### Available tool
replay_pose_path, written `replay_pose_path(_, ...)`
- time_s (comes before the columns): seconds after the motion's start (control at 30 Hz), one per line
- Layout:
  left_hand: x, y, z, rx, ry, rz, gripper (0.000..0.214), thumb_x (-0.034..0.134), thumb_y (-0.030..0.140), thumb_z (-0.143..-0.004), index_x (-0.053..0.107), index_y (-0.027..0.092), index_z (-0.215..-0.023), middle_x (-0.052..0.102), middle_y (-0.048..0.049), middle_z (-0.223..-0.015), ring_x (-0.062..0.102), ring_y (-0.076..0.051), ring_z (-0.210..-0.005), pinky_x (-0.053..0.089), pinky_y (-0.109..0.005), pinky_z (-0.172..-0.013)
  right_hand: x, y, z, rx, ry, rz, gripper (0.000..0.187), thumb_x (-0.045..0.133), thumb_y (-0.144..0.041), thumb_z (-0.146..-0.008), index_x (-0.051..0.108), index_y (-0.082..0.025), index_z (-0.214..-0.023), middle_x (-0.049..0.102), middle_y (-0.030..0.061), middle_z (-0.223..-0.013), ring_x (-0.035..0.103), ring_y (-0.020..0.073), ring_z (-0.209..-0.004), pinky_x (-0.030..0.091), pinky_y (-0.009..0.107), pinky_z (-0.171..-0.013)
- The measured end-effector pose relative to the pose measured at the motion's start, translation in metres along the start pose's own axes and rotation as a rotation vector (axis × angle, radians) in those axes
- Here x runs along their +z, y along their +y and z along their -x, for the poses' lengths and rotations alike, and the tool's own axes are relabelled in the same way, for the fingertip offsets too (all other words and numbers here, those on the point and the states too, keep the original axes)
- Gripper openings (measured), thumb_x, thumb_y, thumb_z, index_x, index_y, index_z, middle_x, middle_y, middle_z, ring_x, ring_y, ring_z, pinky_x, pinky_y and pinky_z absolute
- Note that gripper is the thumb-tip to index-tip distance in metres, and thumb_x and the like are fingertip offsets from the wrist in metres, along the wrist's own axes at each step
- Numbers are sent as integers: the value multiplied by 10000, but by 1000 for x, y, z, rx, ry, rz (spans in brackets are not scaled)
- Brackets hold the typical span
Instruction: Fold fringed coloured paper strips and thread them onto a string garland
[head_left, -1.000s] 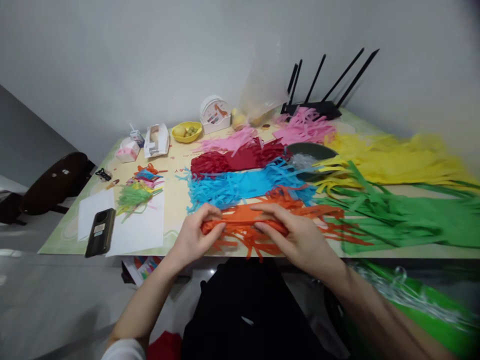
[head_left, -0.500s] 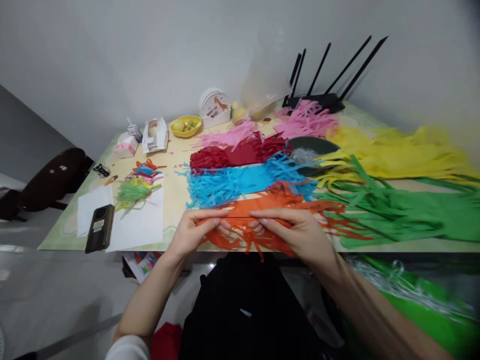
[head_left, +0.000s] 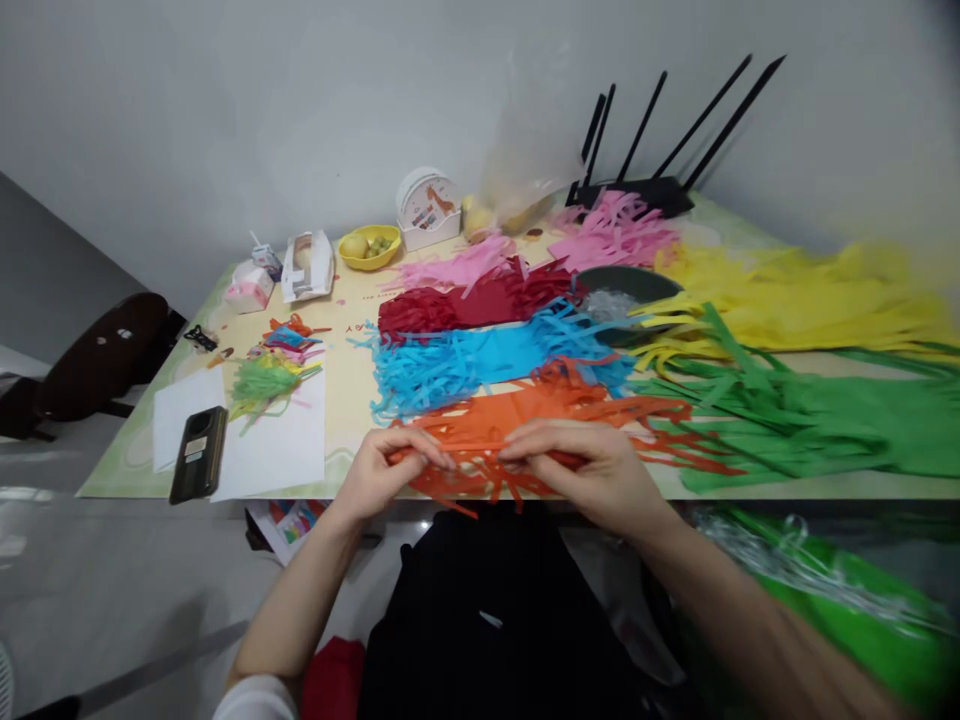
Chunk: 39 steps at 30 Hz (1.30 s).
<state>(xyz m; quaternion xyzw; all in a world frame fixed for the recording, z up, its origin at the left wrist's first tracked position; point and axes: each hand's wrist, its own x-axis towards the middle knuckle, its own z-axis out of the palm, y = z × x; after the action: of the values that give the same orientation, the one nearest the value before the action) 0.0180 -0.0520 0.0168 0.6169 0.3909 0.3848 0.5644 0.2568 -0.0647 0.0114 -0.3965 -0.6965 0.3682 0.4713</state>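
An orange fringed paper sheet (head_left: 525,412) lies at the table's near edge, its cut strips hanging toward me. My left hand (head_left: 386,470) pinches its folded near edge on the left. My right hand (head_left: 592,465) grips the same edge further right, fingers curled over it. Behind it lie a blue fringed sheet (head_left: 480,362), a dark red one (head_left: 465,305) and a pink one (head_left: 461,268). A green fringed sheet (head_left: 810,425) spreads to the right.
Yellow fringed paper (head_left: 795,305) and a dark bowl (head_left: 630,290) lie at right rear, a black router (head_left: 645,195) by the wall. At left are a phone (head_left: 197,453), white paper (head_left: 277,440), small coloured tassels (head_left: 270,375), a yellow bowl (head_left: 369,247) and cartons.
Both hands have kept working along the orange sheet's near edge; the rolled bundle has flattened out and the fingers have shifted from a fuller grip to a pinch.
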Motion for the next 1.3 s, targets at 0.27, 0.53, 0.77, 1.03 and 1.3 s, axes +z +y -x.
replay_pose_path(0.27,5,28,-6,176,-222,-534,165,595,245,-894,730,199,-977,761,-70,-993,685,-201,-951,482,-319,-895,-2,-13,1,-347,-173,243,268,505,-111,-851,737,-238,-891,759,38,-857,714,149,-787,571,248,-721)
replay_pose_path(0.53,-2,6,-3,727,-63,-1107,204,567,154,-908,695,240,-1041,771,-23,-899,674,-179,-904,281,-479,-1097,-17,-11,0,61,-367,161,365,630,-308,-859,662,-234,-1216,706,66,-1182,677,221,-1063,548,315,-884)
replay_pose_path(0.77,1,-7,3,901,6,-1047,274,615,169,-886,661,287,-1128,766,-10,-1043,683,-185,-998,328,-438,-1058,25,7,7,424,-401,-576,251,653,-410,-851,704,-165,-868,749,46,-718,705,148,-684,558,276,-718)
replay_pose_path(1.03,32,-8,9,865,374,-731,217,623,125,-860,673,229,-1044,774,-18,-862,681,-180,-866,427,-452,-964,40,-24,16,125,-147,-507,123,606,-240,-898,697,-170,-940,742,32,-744,659,107,-612,532,209,-606)
replay_pose_path(1.3,59,-5,23,579,407,-267,309,549,100,-899,699,240,-1130,725,-63,-1087,657,-201,-1024,519,-397,-922,33,-42,2,-273,81,-71,126,527,-105,-887,560,-200,-963,680,21,-856,645,93,-697,510,191,-643)
